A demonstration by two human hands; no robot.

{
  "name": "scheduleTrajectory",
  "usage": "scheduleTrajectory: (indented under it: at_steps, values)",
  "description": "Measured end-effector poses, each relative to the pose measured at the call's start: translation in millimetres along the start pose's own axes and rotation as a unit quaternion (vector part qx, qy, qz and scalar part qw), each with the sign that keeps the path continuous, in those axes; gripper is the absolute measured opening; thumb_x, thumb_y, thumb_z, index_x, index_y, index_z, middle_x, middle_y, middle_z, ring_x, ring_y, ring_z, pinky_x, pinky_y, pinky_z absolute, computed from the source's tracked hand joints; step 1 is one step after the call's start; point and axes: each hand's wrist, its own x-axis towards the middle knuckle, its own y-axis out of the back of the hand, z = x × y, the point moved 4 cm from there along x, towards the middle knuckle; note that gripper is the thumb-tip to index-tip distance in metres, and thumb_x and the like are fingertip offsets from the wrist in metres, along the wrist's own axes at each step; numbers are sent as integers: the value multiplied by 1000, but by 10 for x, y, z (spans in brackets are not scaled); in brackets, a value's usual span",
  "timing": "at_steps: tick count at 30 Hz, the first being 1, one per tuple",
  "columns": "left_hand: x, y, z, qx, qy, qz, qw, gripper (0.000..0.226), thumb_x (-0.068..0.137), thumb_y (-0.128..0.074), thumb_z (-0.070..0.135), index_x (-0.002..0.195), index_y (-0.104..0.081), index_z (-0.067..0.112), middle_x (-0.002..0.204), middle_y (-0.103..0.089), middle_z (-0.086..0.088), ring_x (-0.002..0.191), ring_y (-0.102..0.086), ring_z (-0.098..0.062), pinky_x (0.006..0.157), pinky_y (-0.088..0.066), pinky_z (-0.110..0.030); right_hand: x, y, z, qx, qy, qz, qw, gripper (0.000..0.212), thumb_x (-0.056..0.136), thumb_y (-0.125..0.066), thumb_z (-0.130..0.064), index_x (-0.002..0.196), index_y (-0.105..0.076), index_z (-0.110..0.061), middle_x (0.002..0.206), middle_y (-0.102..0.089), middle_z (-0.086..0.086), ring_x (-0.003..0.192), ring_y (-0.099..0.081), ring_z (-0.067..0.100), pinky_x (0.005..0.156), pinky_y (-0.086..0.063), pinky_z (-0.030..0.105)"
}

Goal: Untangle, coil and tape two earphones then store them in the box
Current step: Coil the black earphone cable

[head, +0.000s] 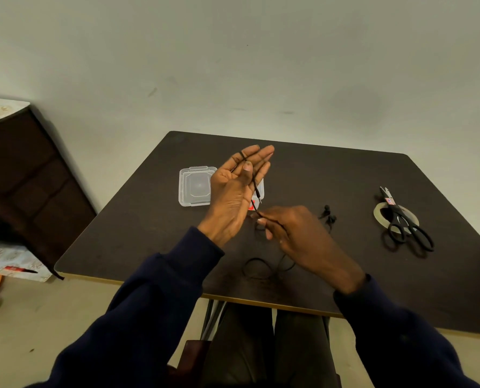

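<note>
Black thin earphone cable (254, 182) looped over straight-fingered left hand (234, 191), thumb-pinned; pinched below by right hand (294, 233); plug (258, 198) apparently dangling between.

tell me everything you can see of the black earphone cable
The black earphone cable is thin and limp. It loops across the straight fingers of the raised left hand, pinned by the thumb, and its metal-tipped plug dangles below. The right hand pinches a stretch just under that. The rest lies in loose loops on the dark table, apparently ending at two earbuds lying there.
</note>
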Motion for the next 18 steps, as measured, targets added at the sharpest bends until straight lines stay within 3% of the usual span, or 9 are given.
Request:
scheduleTrajectory:
  at_steps: [3,7,10,12,15,18]
  values:
    - [-41,-21,-34,134,14,-23,991,25,104,-42,-3,124,-56,-5,121,-69,-21,119,-65,-30,108,-48,-39,-2,184,-5,-108,24,47,993,30,103,-49,-35,96,-72,-18,85,-69,-3,72,-65,18,61,-54,40]
    - [-139,-45,-72,337,71,-49,937,30,97,-41,-12,109,-68,-5,93,-75,-16,84,-73,-20,79,-58,-27,59,457,15,-150,51,115,981,35,100,-49,-40,100,-76,-18,90,-72,1,75,-68,22,58,-54,40]
    - [-230,-35,-90,383,121,-88,912,39,97,-34,-6,94,-71,5,73,-71,-15,59,-62,-25,63,-52,-33,128,563,61,-154,75,133,976,28,99,-54,-34,98,-75,-16,91,-71,1,79,-67,21,63,-55,43]
    - [-260,-23,-76,364,149,-74,916,42,97,-31,2,92,-73,2,59,-58,-13,51,-48,-18,54,-42,-29,179,611,126,-139,84,142,976,20,98,-61,-28,100,-75,-14,92,-72,1,82,-66,19,68,-55,40]
    - [-310,-64,-59,217,216,-68,949,35,103,-34,11,93,-66,0,58,-39,-4,50,-32,-11,51,-33,-25,258,626,233,4,51,170,984,10,93,-72,-15,99,-78,-10,91,-75,1,82,-68,13,73,-52,24]
    - [-322,-108,-24,78,229,-125,962,24,106,-37,13,97,-58,7,65,-43,1,50,-33,-6,54,-36,-22,289,472,279,157,-14,173,972,13,96,-66,-11,100,-78,-7,90,-76,1,85,-72,8,75,-54,21]
